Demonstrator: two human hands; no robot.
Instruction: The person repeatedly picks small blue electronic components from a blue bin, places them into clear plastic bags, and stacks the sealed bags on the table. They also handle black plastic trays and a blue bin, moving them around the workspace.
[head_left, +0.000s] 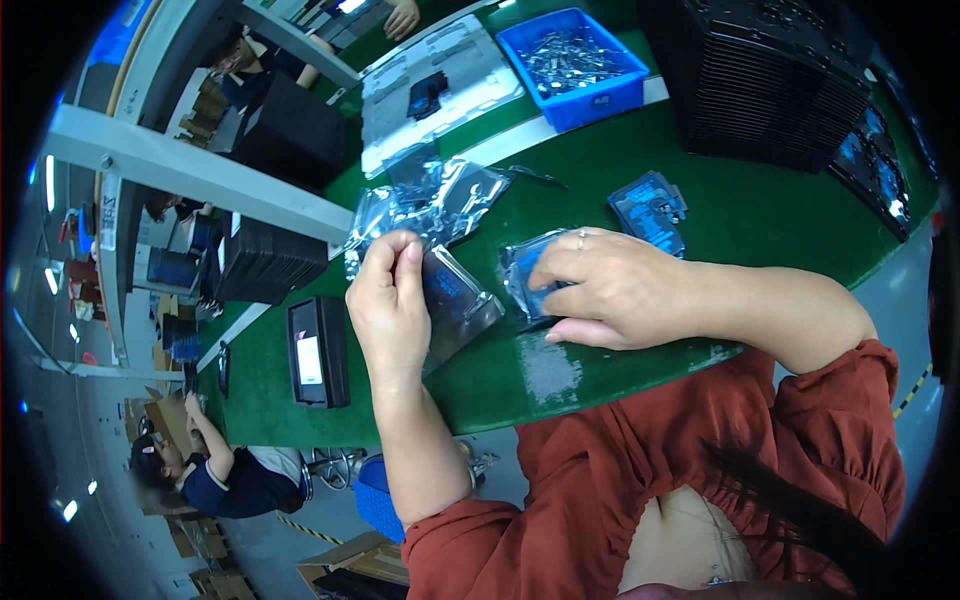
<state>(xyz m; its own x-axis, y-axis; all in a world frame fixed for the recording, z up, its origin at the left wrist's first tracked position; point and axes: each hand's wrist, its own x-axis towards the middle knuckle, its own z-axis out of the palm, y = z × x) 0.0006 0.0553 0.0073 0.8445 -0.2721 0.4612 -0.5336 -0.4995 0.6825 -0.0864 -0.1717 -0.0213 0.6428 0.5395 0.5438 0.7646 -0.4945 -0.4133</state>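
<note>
A blue bin (600, 102) of small metal pieces (572, 62) stands at top centre, left of a tall black stack (765, 95) at upper right. A lit phone (308, 360) lies in a black tray (335, 350) left of centre. A co-worker (240, 482) shows at lower left, a carton (345, 556) at the lower edge.

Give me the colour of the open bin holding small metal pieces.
The bin is blue, seen in the head view.

a glossy dark pouch (462, 298) slants just left of a shiny bluish pouch (519, 276).
</note>
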